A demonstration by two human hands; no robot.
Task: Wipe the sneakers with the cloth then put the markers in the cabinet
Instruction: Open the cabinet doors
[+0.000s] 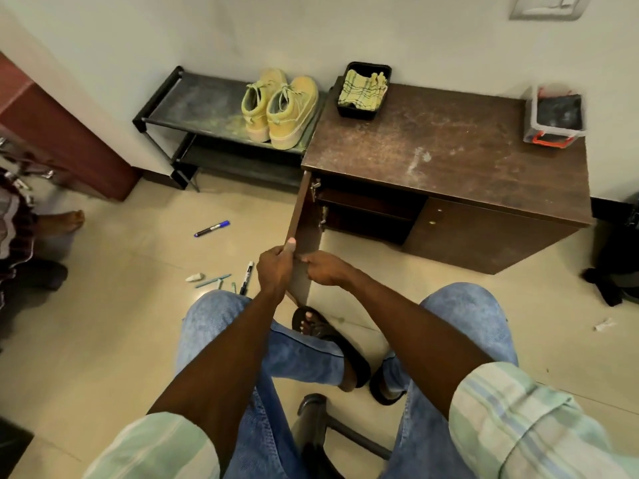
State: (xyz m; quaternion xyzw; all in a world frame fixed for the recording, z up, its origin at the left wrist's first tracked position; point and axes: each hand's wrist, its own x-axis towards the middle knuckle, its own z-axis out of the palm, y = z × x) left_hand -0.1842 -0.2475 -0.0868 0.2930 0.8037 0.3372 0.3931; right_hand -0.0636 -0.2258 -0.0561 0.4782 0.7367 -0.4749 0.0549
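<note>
Presently noted: yellow-green sneakers side by side on the top tier of a black shoe rack, hard against the left flank of the brown cabinet. Checked cloth bunched inside a black tray at the cabinet top's rear left corner; clear tub with orange latch at the rear right corner. Markers loose on the floor: blue-capped marker lying apart to the left, black-and-white marker beside a few pale green pens and a small white scrap, all just left of the open cabinet door. Door swung outward, edge-on to the camera, standing between the markers and the dark shelf inside. Cream tiled floor, pale wall, scuffed and dusty cabinet top. Left hand gripping the door's free edge, thumb up along it, fingers curled round. Right hand pinching the same edge from the inner side. Both forearms extended from striped sleeves over blue-jeaned knees.
</note>
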